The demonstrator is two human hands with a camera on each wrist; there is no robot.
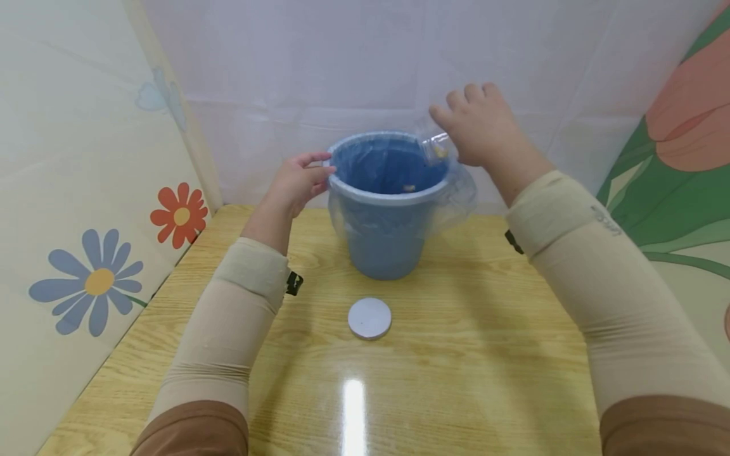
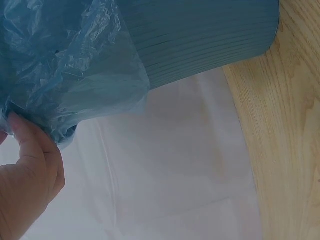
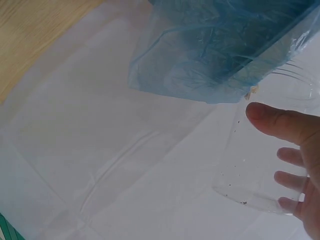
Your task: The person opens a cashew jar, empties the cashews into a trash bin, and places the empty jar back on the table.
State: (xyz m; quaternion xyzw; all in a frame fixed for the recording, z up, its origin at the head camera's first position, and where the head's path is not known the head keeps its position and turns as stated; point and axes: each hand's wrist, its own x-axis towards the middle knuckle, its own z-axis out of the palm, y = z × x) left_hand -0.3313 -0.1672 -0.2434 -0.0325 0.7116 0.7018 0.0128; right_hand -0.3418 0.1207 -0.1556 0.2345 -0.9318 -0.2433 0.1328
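A blue bin (image 1: 384, 244) lined with a thin clear-blue plastic bag (image 2: 100, 75) stands on the table. My left hand (image 1: 299, 180) pinches the bin's rim and the bag folded over it on the left side. On the right, my right hand (image 1: 485, 126) grips a clear plastic jar (image 3: 250, 165), tipped with its mouth over the bin's rim. A small yellowish piece (image 1: 440, 151) lies near the jar's mouth, and dark specks cling to its inner wall. Inside the bin, a small pale piece (image 1: 409, 188) shows against the bag.
A round white lid (image 1: 369, 318) lies flat on the wooden table (image 1: 456, 354) in front of the bin. A white cloth wall (image 1: 296, 76) rises right behind the bin. Flower-printed panels (image 1: 114, 190) stand at the left and right sides.
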